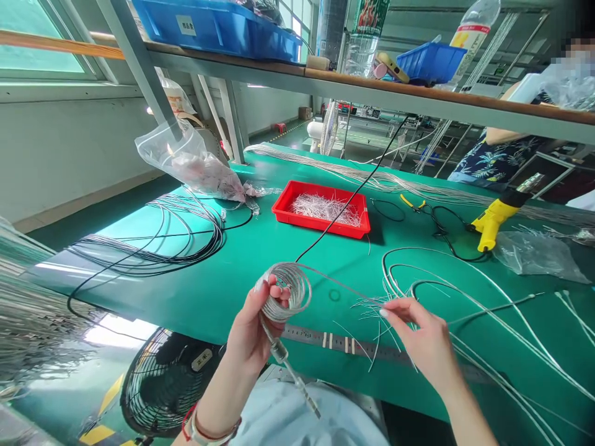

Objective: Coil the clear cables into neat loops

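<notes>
My left hand (253, 331) is closed around a coil of silver braided cable (287, 291), held up over the near edge of the green table (223, 272). The cable's metal probe end (297, 378) hangs down below that hand. A strand runs from the coil rightward to my right hand (421, 337), whose thumb and forefinger pinch it near a bunch of thin loose wire ends (372, 310). More silver cables (488, 310) lie looped on the table to the right.
A red tray (320, 210) of short wire pieces sits mid-table. Black and silver cable coils (162, 241) and a plastic bag (195, 161) lie left. A yellow heat gun (497, 217) lies right. A metal ruler (344, 341) runs along the near edge. A fan (162, 378) stands below. Another person (506, 155) sits beyond the table.
</notes>
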The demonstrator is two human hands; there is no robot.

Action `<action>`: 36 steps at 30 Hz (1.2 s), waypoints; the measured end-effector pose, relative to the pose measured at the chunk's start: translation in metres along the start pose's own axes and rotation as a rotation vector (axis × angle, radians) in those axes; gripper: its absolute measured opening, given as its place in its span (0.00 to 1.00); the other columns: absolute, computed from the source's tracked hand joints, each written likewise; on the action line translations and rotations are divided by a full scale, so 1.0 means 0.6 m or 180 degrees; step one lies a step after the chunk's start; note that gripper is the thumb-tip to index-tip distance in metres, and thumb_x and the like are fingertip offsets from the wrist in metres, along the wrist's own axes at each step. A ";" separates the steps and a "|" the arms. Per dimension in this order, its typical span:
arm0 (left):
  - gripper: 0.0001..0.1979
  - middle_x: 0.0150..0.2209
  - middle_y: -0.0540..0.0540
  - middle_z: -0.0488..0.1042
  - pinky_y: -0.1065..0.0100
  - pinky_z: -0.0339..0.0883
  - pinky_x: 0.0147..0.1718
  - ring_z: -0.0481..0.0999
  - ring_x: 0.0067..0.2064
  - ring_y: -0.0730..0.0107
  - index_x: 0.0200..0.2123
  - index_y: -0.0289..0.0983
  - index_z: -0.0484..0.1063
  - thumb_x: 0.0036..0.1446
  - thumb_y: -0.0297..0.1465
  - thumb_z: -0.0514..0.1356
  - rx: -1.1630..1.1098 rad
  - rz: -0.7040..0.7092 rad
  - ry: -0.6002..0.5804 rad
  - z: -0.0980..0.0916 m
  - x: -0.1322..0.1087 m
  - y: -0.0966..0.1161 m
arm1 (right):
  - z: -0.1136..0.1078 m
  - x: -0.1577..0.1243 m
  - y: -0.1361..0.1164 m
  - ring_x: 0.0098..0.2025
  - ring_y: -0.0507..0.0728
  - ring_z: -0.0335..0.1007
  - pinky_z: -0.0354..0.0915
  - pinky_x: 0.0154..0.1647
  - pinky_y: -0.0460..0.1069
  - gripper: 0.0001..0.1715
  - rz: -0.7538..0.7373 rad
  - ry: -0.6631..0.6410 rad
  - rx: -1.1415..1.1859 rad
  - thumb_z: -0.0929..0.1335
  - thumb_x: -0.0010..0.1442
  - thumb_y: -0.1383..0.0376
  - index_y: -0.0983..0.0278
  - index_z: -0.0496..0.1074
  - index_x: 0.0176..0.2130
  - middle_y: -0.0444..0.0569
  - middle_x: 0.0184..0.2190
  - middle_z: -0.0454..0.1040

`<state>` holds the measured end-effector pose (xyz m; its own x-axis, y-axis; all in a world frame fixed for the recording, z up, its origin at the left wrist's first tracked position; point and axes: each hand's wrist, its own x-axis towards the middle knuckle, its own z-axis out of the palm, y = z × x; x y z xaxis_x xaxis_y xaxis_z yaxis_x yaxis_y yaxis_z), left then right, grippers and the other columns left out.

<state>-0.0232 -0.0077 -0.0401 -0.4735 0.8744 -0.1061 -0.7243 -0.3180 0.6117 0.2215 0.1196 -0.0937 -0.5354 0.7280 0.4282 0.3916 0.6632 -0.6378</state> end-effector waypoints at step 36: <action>0.10 0.19 0.48 0.76 0.78 0.70 0.25 0.76 0.23 0.73 0.29 0.33 0.80 0.46 0.33 0.74 0.0367 -0.1335 -0.0902 0.019 -0.012 -0.041 | 0.003 0.010 -0.132 0.44 0.56 0.71 0.72 0.43 0.53 0.10 -0.1277 0.0394 0.0233 0.66 0.63 0.67 0.61 0.66 0.46 0.50 0.38 0.72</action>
<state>0.0038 -0.0020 -0.0454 0.0116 0.9880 -0.1540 -0.7553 0.1096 0.6461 0.1859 0.0710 -0.0417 -0.5390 0.4332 0.7224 0.1142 0.8873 -0.4469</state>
